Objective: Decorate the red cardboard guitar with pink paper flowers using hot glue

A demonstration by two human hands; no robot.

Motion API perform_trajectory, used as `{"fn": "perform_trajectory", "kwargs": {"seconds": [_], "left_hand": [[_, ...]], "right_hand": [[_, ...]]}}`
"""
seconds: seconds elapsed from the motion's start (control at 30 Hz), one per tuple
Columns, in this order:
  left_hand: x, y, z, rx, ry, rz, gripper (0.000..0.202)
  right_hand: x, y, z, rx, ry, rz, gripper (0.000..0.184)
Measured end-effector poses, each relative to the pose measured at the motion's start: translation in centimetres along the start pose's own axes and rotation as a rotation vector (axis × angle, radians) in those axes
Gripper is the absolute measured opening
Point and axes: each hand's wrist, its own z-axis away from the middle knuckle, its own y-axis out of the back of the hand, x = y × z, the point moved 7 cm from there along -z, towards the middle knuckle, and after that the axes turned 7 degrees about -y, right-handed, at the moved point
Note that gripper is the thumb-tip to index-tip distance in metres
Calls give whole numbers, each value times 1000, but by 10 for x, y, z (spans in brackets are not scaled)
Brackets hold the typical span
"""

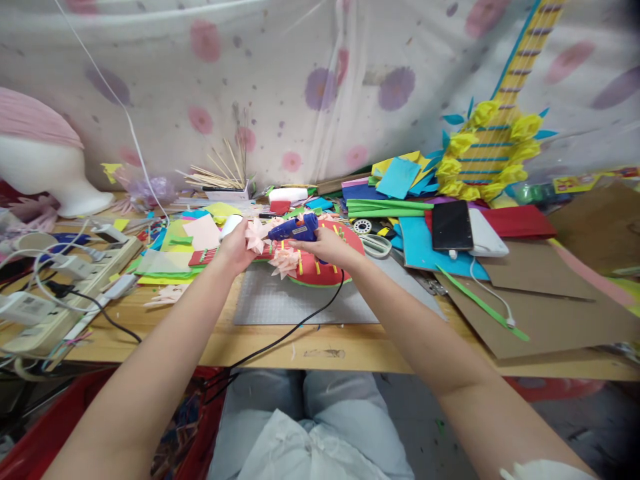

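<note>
My left hand (236, 248) is closed around a pale pink paper flower (256, 235), held up over the table. My right hand (327, 248) grips a blue glue gun (294, 230) whose nozzle points left at that flower. Its black cord (295, 328) runs back toward me over the table edge. Under both hands lies a red guitar-shaped foam piece (320, 267) with yellow strips and a green rim, resting on a grey cutting mat (300, 300). Another pink flower (284, 261) sits on the red piece.
A power strip (60, 293) with plugs and cables lies at the left. Coloured foam sheets (395, 190), a black phone (452, 225), scissors (376, 245) and brown cardboard (540, 300) crowd the right. A yellow paper guitar with flowers (493, 150) leans at the back. A white mannequin head (45, 167) stands far left.
</note>
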Motion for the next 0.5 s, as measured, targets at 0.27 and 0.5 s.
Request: {"fn": "perform_trajectory", "kwargs": {"seconds": [0.27, 0.5], "left_hand": [[3, -8, 6, 16, -18, -66, 18], [1, -5, 2, 14, -33, -52, 26]], "right_hand": [[-8, -1, 2, -1, -9, 8, 38], [-6, -2, -3, -1, -22, -7, 39]]}}
